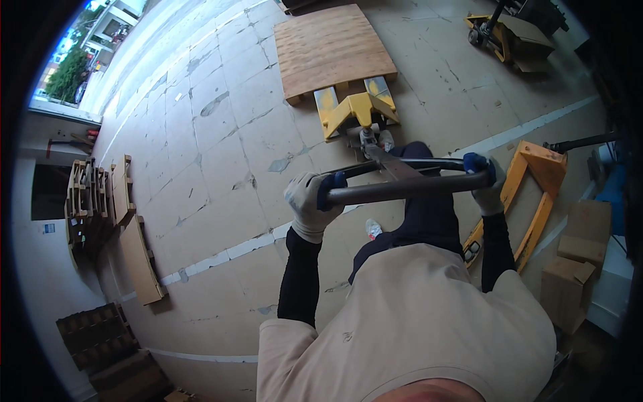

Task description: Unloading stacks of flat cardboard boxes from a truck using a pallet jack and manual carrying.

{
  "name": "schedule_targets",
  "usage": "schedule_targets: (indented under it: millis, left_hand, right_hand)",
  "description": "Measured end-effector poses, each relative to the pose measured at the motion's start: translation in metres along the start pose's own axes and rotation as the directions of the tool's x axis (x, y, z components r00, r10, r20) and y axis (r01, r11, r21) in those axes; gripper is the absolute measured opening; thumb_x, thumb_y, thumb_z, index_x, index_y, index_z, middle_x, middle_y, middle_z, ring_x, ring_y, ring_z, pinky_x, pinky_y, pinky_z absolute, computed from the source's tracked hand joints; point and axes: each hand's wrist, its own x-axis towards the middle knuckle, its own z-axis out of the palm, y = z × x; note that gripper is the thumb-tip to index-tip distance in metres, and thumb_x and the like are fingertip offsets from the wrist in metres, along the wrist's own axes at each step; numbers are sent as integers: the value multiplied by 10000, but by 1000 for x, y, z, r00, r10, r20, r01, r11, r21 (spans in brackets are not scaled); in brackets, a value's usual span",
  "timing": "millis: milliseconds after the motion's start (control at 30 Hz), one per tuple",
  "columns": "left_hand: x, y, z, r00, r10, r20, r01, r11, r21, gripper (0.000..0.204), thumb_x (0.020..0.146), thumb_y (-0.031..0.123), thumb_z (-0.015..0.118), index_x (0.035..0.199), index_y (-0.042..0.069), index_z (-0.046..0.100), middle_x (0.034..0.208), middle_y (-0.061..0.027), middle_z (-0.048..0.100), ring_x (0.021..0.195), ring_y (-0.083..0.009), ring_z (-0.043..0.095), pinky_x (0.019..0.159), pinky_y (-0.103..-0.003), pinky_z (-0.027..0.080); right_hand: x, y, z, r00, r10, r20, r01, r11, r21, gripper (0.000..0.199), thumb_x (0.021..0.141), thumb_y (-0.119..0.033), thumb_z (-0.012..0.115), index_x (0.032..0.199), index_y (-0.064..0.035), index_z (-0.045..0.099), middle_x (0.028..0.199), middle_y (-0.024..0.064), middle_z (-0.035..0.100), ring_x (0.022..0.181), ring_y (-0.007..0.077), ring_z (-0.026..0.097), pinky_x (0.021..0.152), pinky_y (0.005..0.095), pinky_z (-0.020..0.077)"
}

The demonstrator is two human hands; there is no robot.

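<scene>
Head view: both hands (309, 209) (489, 187) clamp fingers (331, 190) round the handle (405, 189), floor (218, 144) spreading past the pallet (335, 48)'s left edge.

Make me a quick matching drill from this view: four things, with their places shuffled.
1. left hand
2. wooden pallet
3. right hand
4. orange pallet jack

A. near the cardboard boxes
B. on the right end of the handle bar
C. with yellow forks running under it
D. on the bar's left end

Pairs: 1-D, 2-C, 3-B, 4-A
</scene>
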Motion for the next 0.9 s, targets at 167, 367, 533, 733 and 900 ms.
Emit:
schedule_targets:
  millis: [167,367,533,733,900]
  left_hand:
    - [-3,2,-1,1000,-18,-21,18,1000,-9,148,677,84,771,698,56,628,578,-96,535,476,-279,514,483,-354,389]
    - [-1,-1,7,999,13,-45,-12,1000,25,185,687,119,775,678,93,592,590,-59,550,495,-246,527,486,-345,387]
    - [0,4,6,998,-1,-57,2,1000,14,144,689,81,770,692,65,627,580,-87,551,480,-264,542,479,-342,399]
    - [14,2,6,998,7,-65,-8,1000,-11,146,691,79,774,697,68,629,587,-81,554,483,-261,542,484,-341,405]
    - [11,0,8,999,5,-40,-5,1000,5,146,691,76,775,704,69,630,582,-82,540,480,-261,531,481,-344,398]
  right_hand:
    - [0,-2,2,998,21,52,-19,999,-37,120,775,-5,686,888,-14,647,758,47,625,687,152,634,662,269,493]
    - [0,-3,-6,997,50,63,-49,999,-5,108,776,-10,684,872,-8,634,762,51,608,690,139,605,666,266,483]
    - [14,-5,-4,995,-22,95,28,998,-63,106,776,-11,667,879,-6,643,772,48,619,700,139,613,665,273,486]
    - [1,12,2,999,37,-20,-36,997,68,96,786,3,652,882,3,648,766,48,631,706,127,621,665,263,490]
    - [21,7,0,998,49,38,-50,998,30,80,815,21,615,883,7,654,741,27,620,692,103,603,659,245,480]
